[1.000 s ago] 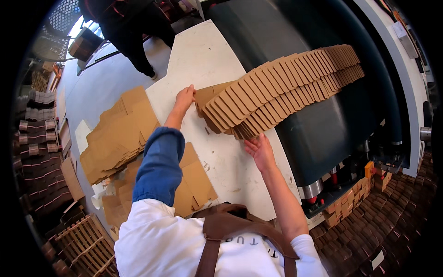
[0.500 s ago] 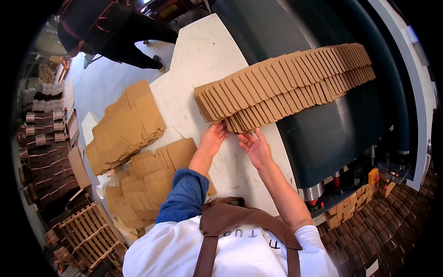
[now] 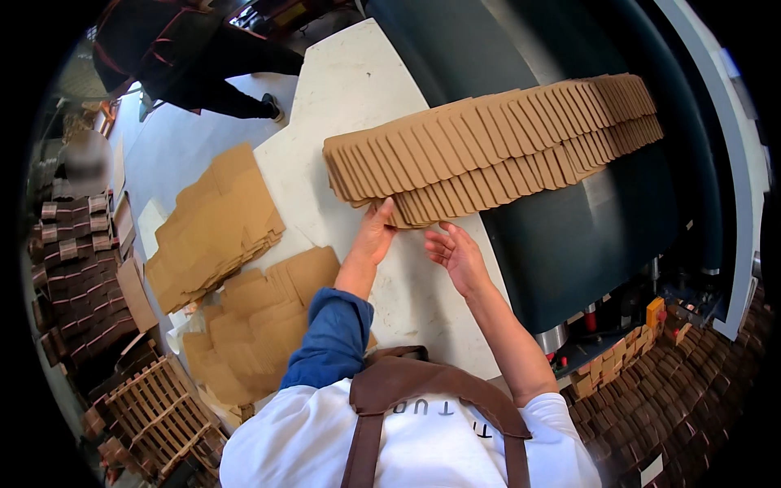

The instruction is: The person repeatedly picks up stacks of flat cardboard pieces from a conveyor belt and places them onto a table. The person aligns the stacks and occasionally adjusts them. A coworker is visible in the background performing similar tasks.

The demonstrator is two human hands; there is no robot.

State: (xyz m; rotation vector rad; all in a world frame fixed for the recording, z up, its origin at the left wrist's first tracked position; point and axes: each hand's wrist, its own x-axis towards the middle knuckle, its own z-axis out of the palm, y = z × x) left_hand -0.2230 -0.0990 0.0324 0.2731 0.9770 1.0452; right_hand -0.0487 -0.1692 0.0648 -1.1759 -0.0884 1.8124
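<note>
A long overlapping row of flat brown cardboard blanks [image 3: 488, 138] with rounded ends runs from the white table [image 3: 411, 297] onto the dark green conveyor belt [image 3: 569, 252]. My left hand [image 3: 373, 241] is at the near edge of the row's left end. Its thumb lies against the blanks and the other fingers go out of sight beneath them. Just right of it, my right hand [image 3: 462, 259] is by the same edge, fingers apart and a little bent, with nothing held. Whether its fingertips touch the cardboard I cannot tell.
Fanned stacks of cardboard [image 3: 215, 215] and more loose sheets [image 3: 264, 309] lie to the left. A wooden pallet [image 3: 159, 407] stands at the lower left. Another person [image 3: 195, 61] is at the far left. Bundled brown cardboard [image 3: 675, 398] covers the lower right.
The left end of the cardboard row has shifted left along the table. My left hand has moved up, its thumb now against the blanks. My right hand has drawn slightly away, fingers more bent.
</note>
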